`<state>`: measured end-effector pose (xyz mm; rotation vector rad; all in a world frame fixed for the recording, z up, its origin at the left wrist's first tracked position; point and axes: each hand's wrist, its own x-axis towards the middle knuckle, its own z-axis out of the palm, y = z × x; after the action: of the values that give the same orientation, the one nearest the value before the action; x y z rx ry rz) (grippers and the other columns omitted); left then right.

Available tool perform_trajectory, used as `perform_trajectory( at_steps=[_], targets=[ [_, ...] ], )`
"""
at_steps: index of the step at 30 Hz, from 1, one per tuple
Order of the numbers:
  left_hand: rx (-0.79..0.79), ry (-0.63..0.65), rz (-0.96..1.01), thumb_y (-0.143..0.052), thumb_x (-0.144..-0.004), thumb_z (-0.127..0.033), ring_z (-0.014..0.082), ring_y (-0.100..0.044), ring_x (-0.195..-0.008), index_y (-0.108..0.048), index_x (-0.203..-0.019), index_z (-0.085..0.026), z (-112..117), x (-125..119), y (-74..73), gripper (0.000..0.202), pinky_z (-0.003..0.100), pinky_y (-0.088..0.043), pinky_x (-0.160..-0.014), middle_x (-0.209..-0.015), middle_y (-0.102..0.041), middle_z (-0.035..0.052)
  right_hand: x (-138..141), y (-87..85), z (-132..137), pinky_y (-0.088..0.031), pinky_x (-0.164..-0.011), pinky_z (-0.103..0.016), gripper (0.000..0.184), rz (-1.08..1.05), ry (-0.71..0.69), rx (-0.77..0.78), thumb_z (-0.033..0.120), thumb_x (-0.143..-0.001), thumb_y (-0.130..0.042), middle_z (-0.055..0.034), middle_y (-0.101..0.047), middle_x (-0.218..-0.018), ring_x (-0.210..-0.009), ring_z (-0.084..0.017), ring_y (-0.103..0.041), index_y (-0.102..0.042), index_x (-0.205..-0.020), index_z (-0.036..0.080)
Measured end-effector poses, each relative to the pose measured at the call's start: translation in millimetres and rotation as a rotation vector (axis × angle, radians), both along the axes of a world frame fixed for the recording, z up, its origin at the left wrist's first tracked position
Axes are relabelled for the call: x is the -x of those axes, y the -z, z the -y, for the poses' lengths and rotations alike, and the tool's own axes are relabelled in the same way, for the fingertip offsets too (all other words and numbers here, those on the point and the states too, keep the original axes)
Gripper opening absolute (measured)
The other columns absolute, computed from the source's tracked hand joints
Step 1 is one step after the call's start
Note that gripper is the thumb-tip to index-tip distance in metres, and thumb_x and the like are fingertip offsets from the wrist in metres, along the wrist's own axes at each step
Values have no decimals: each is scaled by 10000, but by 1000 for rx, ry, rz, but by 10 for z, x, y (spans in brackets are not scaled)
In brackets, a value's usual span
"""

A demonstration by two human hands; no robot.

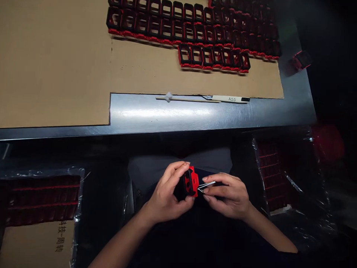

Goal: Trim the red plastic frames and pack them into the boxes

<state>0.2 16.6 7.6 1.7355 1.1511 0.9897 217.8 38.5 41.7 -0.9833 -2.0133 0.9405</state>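
My left hand (167, 193) is closed round a small red and black plastic part (190, 181), held over my lap below the table's edge. My right hand (227, 195) pinches thin metal tweezers (206, 185), whose tips touch the part's right side. Both hands are close together, low in the middle of the view. Several rows of matching red and black parts (195, 29) stand on brown cardboard (55, 56) at the far side of the table.
A metal table (178, 113) carries a thin stick with a white tuft (169, 97) and a tool labelled A55 (231, 99). Plastic-lined boxes of red and black parts sit at lower left (41, 197) and right (279, 175). One loose part (301, 59) lies far right.
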Motion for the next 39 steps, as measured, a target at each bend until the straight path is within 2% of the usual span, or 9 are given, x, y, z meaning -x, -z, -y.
perform_trajectory(
  at_steps=[3,7,20,26,31,39],
  targets=[
    [-5,13,11,-631,-755,-113,276,-571,-1196,-356,-1480,-181,16,2,19,779,454,-561,-972,-1302,-520,165,61,1,-22,-580,-587,-254,62,13,-16,-79,154,-833,-718,-79,-763,-911,-696,-153,-733,-736,-883,186],
    [2,-20,3,-639,-748,-119,284,-588,-1171,-374,-1468,-203,30,15,9,771,466,-571,-946,-1285,-544,156,98,-7,-71,-555,-569,-240,36,28,-65,-133,170,-849,-710,-77,-762,-902,-688,-140,-721,-734,-874,180],
    [13,-28,13,-645,-735,-109,288,-609,-1153,-383,-1477,-231,31,17,14,796,467,-583,-930,-1280,-562,146,94,4,-80,-560,-556,-236,58,54,-84,-138,175,-848,-717,-62,-772,-915,-656,-130,-711,-734,-893,208],
    [-4,27,21,-681,-814,-156,284,-592,-1179,-290,-1546,-257,23,43,48,835,466,-576,-938,-1290,-540,159,44,-32,-102,-631,-705,-273,90,63,-156,-76,168,-859,-726,-83,-770,-958,-789,-165,-740,-742,-947,178],
    [-6,77,20,-709,-833,-209,295,-596,-1165,-297,-1550,-265,19,97,79,829,472,-581,-914,-1283,-549,171,64,-110,-158,-645,-788,-265,98,86,-232,-28,166,-916,-657,-73,-767,-982,-889,-166,-744,-729,-982,175],
    [-11,74,23,-731,-820,-228,293,-615,-1137,-329,-1538,-253,19,123,68,824,466,-586,-898,-1261,-579,169,77,-154,-177,-650,-839,-288,105,125,-285,-80,144,-915,-652,-76,-770,-950,-874,-175,-748,-711,-1002,151]
  ],
)
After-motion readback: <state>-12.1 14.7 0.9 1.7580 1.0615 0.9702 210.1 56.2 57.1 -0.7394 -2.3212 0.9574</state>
